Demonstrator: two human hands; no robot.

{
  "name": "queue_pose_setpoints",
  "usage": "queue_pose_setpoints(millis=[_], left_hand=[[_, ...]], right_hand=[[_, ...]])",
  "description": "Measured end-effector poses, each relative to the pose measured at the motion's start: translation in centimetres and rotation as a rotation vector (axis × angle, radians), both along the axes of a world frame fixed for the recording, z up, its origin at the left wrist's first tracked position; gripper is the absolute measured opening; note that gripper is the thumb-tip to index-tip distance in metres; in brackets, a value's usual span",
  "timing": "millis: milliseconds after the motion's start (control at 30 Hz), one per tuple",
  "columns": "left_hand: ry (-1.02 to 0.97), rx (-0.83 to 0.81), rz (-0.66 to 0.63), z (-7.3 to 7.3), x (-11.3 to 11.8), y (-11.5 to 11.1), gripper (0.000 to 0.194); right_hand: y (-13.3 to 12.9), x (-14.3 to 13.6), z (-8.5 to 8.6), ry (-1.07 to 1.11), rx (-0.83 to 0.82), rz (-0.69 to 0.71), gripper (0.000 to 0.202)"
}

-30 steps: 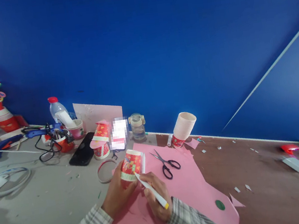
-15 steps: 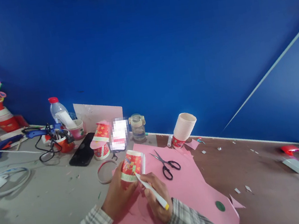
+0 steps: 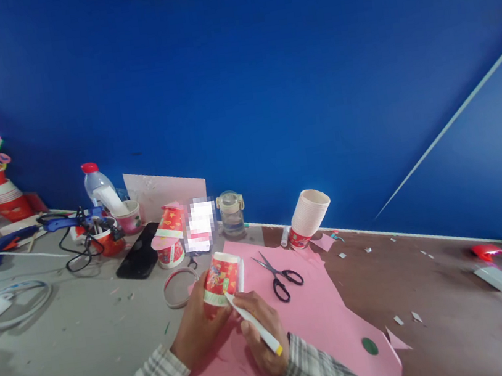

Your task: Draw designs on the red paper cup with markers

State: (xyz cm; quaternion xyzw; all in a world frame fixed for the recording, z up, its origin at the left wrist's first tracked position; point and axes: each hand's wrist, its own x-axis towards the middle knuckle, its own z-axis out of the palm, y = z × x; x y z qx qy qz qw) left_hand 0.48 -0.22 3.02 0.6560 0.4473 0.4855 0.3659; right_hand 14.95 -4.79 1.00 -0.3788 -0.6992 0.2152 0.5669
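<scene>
While the left hand (image 3: pixel 197 335) grips a red printed paper cup (image 3: pixel 221 279) above the pink paper sheet (image 3: pixel 316 322), the right hand (image 3: pixel 260 336) pinches a white marker pen (image 3: pixel 254 324), tip on the cup; marking seems underway, needing steady strokes.

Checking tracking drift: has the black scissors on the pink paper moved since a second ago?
No. The black scissors lie at the same spot on the pink paper, right of the red paper cup.

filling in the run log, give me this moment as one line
left hand: grips red printed paper cup | right hand: holds white pen with yellow cap, tip at cup | under: pink paper sheet | near: black scissors
</scene>
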Motion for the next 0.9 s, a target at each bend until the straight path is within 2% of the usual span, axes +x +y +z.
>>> queue_pose_setpoints(millis=[567,900], left_hand=[[-0.002,0.048,-0.006,-0.48,-0.11,0.22,0.055],[-0.008,0.003,0.010,-0.59,-0.08,0.11,0.061]], right_hand=[[-0.03,0.06,0.04,0.027,-0.042,-0.003,0.030],[0.11,0.01,-0.19,0.042,-0.048,-0.013,0.028]])
